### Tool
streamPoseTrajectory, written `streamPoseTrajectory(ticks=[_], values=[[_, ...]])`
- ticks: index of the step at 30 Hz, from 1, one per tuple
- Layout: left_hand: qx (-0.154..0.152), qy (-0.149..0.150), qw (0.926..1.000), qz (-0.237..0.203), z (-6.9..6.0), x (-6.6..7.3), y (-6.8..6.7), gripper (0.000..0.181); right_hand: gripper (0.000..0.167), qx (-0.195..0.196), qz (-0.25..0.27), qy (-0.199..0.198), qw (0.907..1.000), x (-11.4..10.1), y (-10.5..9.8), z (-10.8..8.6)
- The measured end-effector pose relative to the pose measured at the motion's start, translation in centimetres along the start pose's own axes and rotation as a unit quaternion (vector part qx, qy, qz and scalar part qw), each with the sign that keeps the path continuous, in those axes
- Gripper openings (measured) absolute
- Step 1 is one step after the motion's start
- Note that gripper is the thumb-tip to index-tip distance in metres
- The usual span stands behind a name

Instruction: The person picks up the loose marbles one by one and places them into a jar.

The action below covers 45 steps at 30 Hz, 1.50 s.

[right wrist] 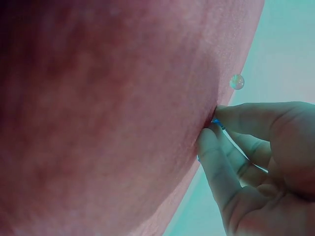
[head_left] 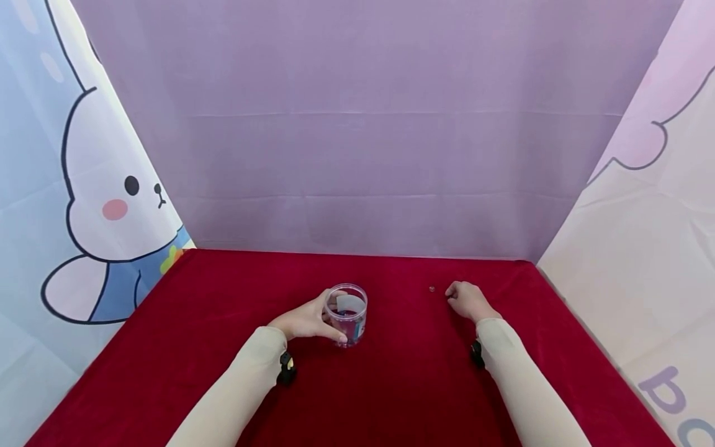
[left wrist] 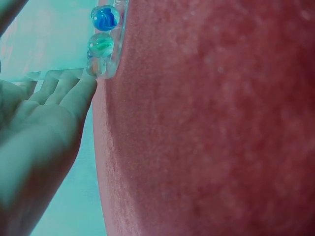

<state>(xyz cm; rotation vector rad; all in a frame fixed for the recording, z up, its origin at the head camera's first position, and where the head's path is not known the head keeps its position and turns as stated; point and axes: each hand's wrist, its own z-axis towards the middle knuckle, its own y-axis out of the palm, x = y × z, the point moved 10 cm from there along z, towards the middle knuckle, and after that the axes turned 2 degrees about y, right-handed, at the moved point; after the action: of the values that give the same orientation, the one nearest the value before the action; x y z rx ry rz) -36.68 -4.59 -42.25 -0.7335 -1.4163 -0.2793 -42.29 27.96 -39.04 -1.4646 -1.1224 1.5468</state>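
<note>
A clear plastic jar [head_left: 364, 304] stands upright on the red cloth, its mouth uncovered. My left hand [head_left: 304, 320] grips it from the left side, thumb at the front and fingers around the back. Near the jar's base, the left wrist view shows a blue swirled marble [left wrist: 106, 18], a green marble [left wrist: 102, 45] and an orange-tinted marble [left wrist: 96, 67] inside. To the right, my right hand [head_left: 468, 300] is down at the cloth. Its thumb and finger pinch a mostly hidden blue marble [right wrist: 216, 121]. A clear marble [right wrist: 237, 81] lies close by, left of that hand in the head view.
Red cloth [head_left: 402, 385] covers the table. A purple curtain [head_left: 357, 136] hangs along the back edge, with printed cloth walls at the left [head_left: 33, 217] and right [head_left: 659, 248]. A dark wrist device [head_left: 287, 369] sits on the left sleeve, another [head_left: 477, 354] on the right.
</note>
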Motion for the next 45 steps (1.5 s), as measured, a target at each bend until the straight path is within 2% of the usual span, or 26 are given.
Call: streamPoseTrajectory(ticks=[7, 17, 27, 45], values=[[0.004, -0.002, 1.0, 0.008, 0.1, -0.1, -0.2, 0.089, 0.014, -0.002, -0.009, -0.004, 1.0, -0.1, -0.1, 0.1], [-0.004, 0.002, 1.0, 0.006, 0.3, 0.2, -0.1, 0.089, 0.017, -0.016, 0.033, 0.01, 0.9993, 0.0, -0.7, -0.4], [-0.008, 0.005, 0.9999, 0.008, 0.2, 0.4, -0.2, 0.092, 0.017, -0.004, 0.048, -0.012, 0.9987, -1.1, -0.8, -0.5], [-0.002, 0.003, 1.0, 0.004, 0.1, 0.2, -0.3, 0.089, 0.018, 0.05, 0.074, -0.094, 0.9915, -7.1, -3.1, -1.8]])
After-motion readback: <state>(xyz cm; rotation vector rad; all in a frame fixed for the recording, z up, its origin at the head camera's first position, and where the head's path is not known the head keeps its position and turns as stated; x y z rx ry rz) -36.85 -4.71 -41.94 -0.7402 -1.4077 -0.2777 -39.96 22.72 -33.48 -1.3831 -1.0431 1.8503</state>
